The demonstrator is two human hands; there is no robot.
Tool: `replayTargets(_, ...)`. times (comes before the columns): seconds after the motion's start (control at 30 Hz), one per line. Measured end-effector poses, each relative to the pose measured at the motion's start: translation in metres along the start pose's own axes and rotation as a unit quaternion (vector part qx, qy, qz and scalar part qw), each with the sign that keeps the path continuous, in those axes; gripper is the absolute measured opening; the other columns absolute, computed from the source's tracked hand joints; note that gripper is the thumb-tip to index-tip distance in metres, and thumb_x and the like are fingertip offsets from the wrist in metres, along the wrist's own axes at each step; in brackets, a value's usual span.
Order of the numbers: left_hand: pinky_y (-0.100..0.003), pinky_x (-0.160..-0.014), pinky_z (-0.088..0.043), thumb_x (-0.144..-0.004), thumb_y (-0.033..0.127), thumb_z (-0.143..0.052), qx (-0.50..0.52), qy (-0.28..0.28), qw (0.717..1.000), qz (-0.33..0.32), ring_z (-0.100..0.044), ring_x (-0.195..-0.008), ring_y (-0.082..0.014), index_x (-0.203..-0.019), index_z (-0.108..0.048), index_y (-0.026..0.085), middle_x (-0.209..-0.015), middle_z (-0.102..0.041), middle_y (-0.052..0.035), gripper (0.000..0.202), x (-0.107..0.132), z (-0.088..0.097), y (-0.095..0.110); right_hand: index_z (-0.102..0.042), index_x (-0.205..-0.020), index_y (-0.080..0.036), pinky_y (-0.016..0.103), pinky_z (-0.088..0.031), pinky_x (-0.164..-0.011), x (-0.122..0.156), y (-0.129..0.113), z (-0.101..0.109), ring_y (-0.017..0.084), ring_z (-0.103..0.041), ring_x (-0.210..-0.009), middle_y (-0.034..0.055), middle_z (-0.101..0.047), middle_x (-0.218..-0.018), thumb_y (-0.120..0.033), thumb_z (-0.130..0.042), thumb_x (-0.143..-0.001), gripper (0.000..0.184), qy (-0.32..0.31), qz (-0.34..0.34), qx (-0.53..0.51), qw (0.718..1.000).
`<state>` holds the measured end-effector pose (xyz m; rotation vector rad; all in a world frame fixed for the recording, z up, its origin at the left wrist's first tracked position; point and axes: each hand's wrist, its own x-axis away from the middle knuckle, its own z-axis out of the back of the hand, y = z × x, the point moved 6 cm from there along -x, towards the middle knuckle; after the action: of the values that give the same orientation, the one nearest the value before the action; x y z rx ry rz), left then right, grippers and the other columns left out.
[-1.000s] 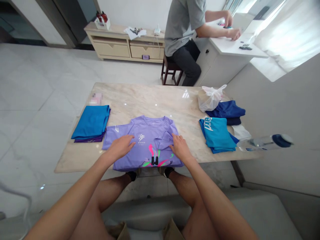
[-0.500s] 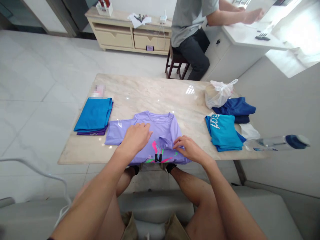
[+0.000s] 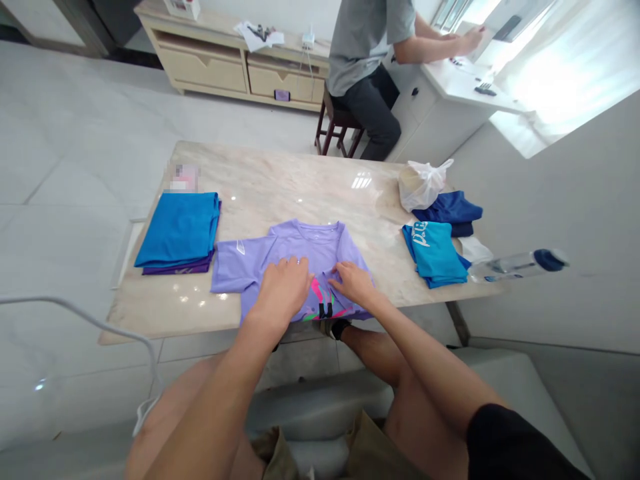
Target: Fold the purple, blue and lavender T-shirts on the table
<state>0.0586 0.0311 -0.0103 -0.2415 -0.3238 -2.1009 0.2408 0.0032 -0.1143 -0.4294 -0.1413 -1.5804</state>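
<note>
A light purple T-shirt [image 3: 320,243] lies spread on the table's near side, neckline away from me. Its left sleeve sticks out flat, while the right side is folded inward over a pink, green and black print. My left hand [image 3: 287,287] rests palm down on the chest of the shirt, its fingers loosely bent and their tips partly hidden. With its fingertips together, my right hand [image 3: 354,283] pinches the folded sleeve cloth beside the print. The shirt's hem reaches the near table edge.
Folded blue and purple clothes [image 3: 177,230] are stacked at the left. Folded teal clothing [image 3: 435,253], dark blue clothing [image 3: 450,207], a white plastic bag [image 3: 425,185] and a clear bottle [image 3: 515,265] are on the right. Beyond the marble table [image 3: 280,173], a person [image 3: 365,60] sits on a stool.
My right hand has moved left and inward with the sleeve cloth, nearer my left hand. My left hand has shifted slightly right and toward me. The view has turned slightly.
</note>
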Motion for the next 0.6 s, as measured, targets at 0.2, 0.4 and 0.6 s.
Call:
replayTargets(0.2, -0.043, -0.096, -0.056, -0.112, 0.029, -0.048, 0.049, 0.0, 0.999, -0.019, -0.072, -0.123, -0.035, -0.131, -0.069, 0.013, -0.124, -0.076, -0.0209, 0.032, 0.006, -0.024, 0.014, -0.075, -0.115, -0.018, 0.027, -0.049, -0.091, -0.018, -0.001, 0.019, 0.025, -0.072, -0.118, 0.0128, -0.079, -0.123, -0.023, -0.053, -0.109, 0.024, 0.008, -0.06, 0.02, 0.998)
replayTargets(0.4, -0.047, -0.093, -0.057, -0.112, 0.031, -0.048, 0.074, -0.049, 0.995, -0.056, -0.073, -0.12, -0.0381, -0.141, -0.067, 0.013, -0.125, -0.076, -0.0233, 0.039, 0.024, -0.037, 0.021, -0.07, -0.132, -0.02, 0.027, -0.05, -0.092, -0.032, 0.0, 0.028, 0.023, -0.071, -0.118, 0.0095, -0.079, -0.121, -0.027, -0.061, -0.106, 0.028, -0.013, -0.057, 0.004, 0.998)
replayTargets(0.6, -0.048, -0.095, -0.058, -0.111, 0.032, -0.049, 0.073, -0.039, 0.996, -0.04, -0.073, -0.122, -0.0374, -0.135, -0.07, 0.017, -0.127, -0.076, -0.0238, 0.036, 0.025, -0.03, 0.01, -0.076, -0.12, -0.021, 0.026, -0.052, -0.087, -0.031, -0.001, 0.007, 0.022, -0.075, -0.106, 0.0087, -0.08, -0.112, -0.019, -0.067, -0.098, 0.024, -0.053, -0.045, 0.003, 0.998)
